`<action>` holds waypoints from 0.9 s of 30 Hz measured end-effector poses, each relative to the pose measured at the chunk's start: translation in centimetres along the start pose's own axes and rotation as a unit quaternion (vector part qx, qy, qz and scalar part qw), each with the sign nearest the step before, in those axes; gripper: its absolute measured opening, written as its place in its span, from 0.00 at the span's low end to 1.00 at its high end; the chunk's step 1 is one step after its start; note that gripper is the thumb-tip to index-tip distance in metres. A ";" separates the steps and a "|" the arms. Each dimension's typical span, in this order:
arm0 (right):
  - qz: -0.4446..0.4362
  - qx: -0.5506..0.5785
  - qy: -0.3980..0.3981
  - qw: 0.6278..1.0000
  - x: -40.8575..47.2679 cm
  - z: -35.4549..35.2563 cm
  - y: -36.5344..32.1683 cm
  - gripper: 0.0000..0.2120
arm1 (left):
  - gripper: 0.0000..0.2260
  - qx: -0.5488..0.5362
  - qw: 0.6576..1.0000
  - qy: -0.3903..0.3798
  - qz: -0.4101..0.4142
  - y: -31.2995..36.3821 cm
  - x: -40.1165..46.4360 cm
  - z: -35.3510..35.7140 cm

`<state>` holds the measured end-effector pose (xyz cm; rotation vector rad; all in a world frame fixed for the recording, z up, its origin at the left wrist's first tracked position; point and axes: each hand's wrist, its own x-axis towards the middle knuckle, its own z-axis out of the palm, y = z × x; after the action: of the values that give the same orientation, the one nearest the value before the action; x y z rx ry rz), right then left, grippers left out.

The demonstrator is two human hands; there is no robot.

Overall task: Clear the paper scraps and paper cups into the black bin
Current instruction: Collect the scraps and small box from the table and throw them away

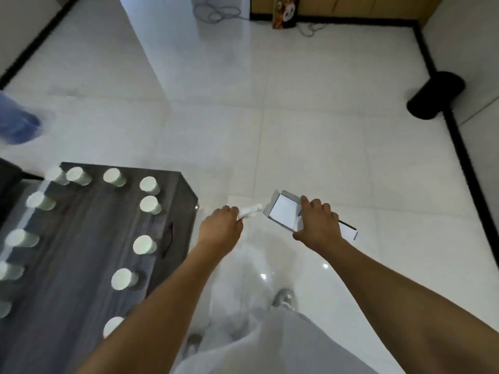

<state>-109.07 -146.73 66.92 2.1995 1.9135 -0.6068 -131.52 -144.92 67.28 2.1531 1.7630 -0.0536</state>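
My left hand (224, 225) grips a white paper scrap (249, 211) that sticks out past its fingers. My right hand (318, 222) holds a small open white box (283, 211) by its near side, out over the floor. Several white paper cups, such as the cup (149, 184) near the far right corner, stand upside down around the dark wooden table (89, 238) at the left. The black bin (436, 94) stands far off at the upper right, against the wall.
White glossy floor tiles (243, 130) spread between me and the bin. A black skirting line (464, 163) runs along the right wall. A blue object (19, 125) lies at the left edge. Cables and a patterned box (283, 12) sit by the far wall.
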 end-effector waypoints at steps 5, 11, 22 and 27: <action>0.069 0.039 0.019 0.997 3.2 -2.9 10.4 0.44 | 0.10 0.029 0.997 -0.017 0.072 10.0 7.4 0.7; 0.150 0.077 0.036 0.985 7.8 -5.9 19.4 0.45 | 0.09 0.043 0.986 -0.039 0.159 19.2 16.8 1.4; 0.285 0.139 0.078 0.945 21.8 -15.4 33.8 0.45 | 0.09 0.060 0.955 -0.079 0.278 37.3 40.8 -1.4; 0.319 0.151 0.079 0.932 27.2 -19.5 40.8 0.45 | 0.09 0.060 0.943 -0.083 0.318 45.6 49.6 -2.4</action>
<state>-62.85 -121.35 67.88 2.9267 1.0752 -0.6429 -77.37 -104.76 68.33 2.6136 0.9319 -0.1749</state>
